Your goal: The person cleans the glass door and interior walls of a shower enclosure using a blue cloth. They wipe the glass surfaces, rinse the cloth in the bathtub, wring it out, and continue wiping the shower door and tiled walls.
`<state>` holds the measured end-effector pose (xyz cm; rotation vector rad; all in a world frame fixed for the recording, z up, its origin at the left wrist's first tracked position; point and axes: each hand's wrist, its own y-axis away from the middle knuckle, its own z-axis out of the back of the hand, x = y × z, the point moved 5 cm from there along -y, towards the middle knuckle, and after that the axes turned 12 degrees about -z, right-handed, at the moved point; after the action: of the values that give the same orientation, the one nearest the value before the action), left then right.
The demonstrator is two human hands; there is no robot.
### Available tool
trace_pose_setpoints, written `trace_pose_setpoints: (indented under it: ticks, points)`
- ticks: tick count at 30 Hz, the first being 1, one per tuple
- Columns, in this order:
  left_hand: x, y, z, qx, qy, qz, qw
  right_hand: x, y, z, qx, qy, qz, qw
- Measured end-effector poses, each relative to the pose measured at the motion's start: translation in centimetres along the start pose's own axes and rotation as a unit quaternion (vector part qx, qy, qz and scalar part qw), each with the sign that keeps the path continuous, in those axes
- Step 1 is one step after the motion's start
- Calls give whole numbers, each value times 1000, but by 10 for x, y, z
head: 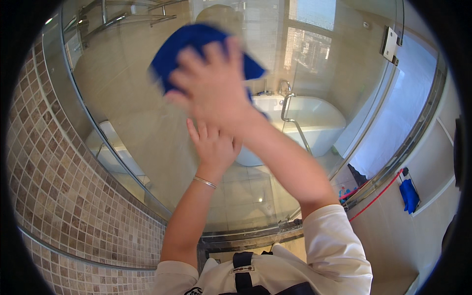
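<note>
My right hand [212, 79] is spread, slightly blurred, over a blue cloth [199, 38] held flat against the glass shower panel [147, 96]. The cloth reaches out beyond my fingers on both sides. Below and partly behind my right hand, my left hand [217, 145] is raised at the glass with its fingers apart and no object visible in it. A thin bracelet circles my left wrist.
Through the glass stand a white bathtub [313, 114] and a chrome towel rack [125, 16]. Mosaic tile wall [73, 177] and a metal hose [84, 260] lie at the left. At the right are a metal hinge [389, 43], a red cord [376, 193] and another blue cloth [408, 196].
</note>
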<state>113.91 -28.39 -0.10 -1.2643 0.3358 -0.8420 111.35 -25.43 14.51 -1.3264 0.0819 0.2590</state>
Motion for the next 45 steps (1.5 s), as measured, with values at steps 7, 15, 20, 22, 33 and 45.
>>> trace_pose_setpoints:
  ticks: [7, 15, 20, 22, 33, 45]
  points:
    - [37, 35, 33, -28, 2, 38, 999, -61, 2, 35, -44, -3, -200, 979]
    - [84, 68, 41, -4, -81, 172, 982, -28, -35, 22, -147, 129, -208, 958]
    - [86, 73, 38, -25, -54, 141, 988, 97, 1, -52, 95, -20, 65, 993]
    - [85, 73, 36, -10, -60, 128, 990, 102, 16, -63, 29, -80, 112, 990]
    - [85, 78, 32, -23, -63, 107, 992, 53, -80, -20, -32, 167, -99, 980]
    - [94, 147, 30, 19, -52, 41, 998, 138, -28, -60, 28, -56, 68, 996]
